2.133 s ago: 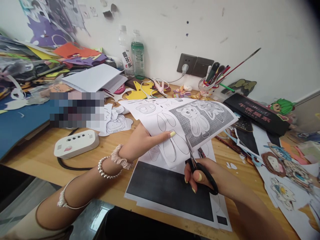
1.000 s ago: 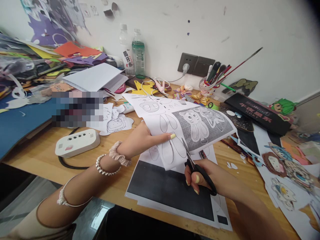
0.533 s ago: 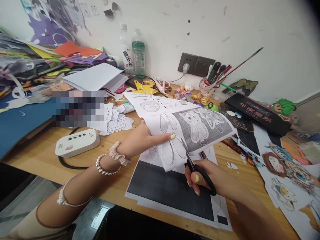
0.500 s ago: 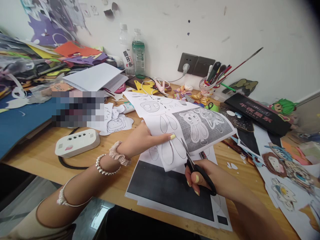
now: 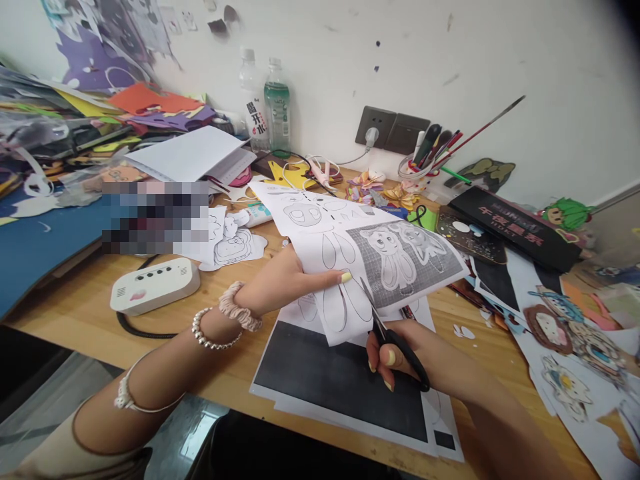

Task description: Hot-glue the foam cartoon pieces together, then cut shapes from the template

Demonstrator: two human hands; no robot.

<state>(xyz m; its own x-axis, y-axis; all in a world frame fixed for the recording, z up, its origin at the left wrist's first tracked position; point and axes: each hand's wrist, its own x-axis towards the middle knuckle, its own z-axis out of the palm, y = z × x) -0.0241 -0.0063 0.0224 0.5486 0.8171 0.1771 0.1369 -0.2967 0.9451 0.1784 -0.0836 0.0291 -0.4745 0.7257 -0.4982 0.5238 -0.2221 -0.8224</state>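
Observation:
My left hand [image 5: 290, 280] grips a white printed sheet of paper [image 5: 345, 243], thumb on top and the other fingers hidden beneath. Outlined ear-like shapes and a grey photo of two cartoon figures are printed on it. Black-handled scissors [image 5: 400, 350] are in my right hand [image 5: 400, 353], fingers through the handles. Their blades meet the sheet in a slit between the outlines and the grey photo. Below lie more sheets, the top one with a large black rectangle [image 5: 340, 380].
A white multi-button device [image 5: 155, 285] with a black cable sits left. Two bottles [image 5: 277, 107] stand by the wall. Behind the sheet are a pen holder [image 5: 420, 167] and a long black box [image 5: 515, 223]. Coloured cut-outs [image 5: 575, 327] crowd the right side; paper piles [image 5: 150, 107] fill the left.
The sheet has tilted slightly and its far edge has shifted a little to the right. The scissors and my right hand have moved slightly left. My left hand keeps its hold.

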